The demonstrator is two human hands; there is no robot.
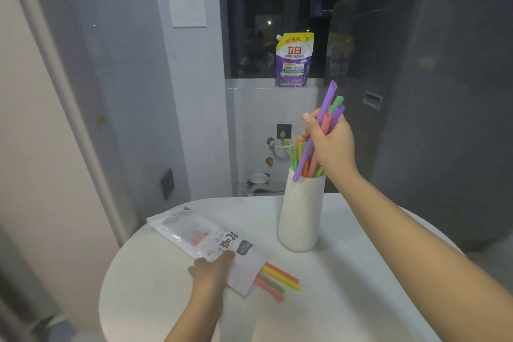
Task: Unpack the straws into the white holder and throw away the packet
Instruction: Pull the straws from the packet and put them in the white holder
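the left hand [212,269] is seen nearest, laid on the near end of the packet [211,241], with the thumb on top; whether the packet is pinched or only pressed down cannot be told. the packet is laid flat on the white table [347,286], its open end turned toward the near right. several loose straws [277,280], red, yellow and green, are seen sticking out of that open end onto the table. a red shape is visible through the packet's clear part. the holder [301,219] is stood upright on the table, right of the packet and apart from it, with green, pink, yellow and orange straws already inside. the right hand [330,141] is held above the holder's mouth, clenched around a bunch [330,108] of purple, green and red straws; the lower end of the long purple one is placed at the holder's rim. a purple pouch [293,60] is stood on the sill behind.
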